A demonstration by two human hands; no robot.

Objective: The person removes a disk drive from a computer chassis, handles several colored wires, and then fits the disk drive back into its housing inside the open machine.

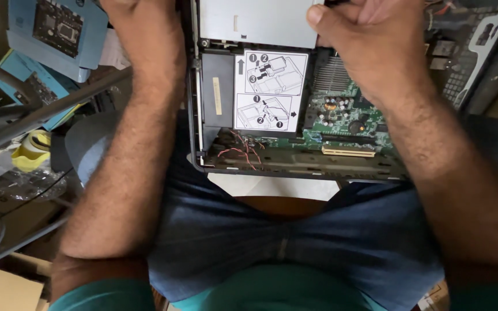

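Both hands up top on an opened computer case (295, 164): right hand (370, 40) fisted by the grey drive cage (255, 23), left hand (139, 23) at its edge.

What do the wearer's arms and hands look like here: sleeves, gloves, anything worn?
Both forearms are bare and hairy, with no gloves, watch or bands showing. The left hand is partly cut off by the top edge of the picture; the right hand shows bare knuckles and thumb. Teal short sleeves show at the bottom corners, above blue denim trousers.

Open computer case on a light surface

The light surface (272, 185) shows just below the hands (376, 40); the open computer case (295, 161) lies directly on it.
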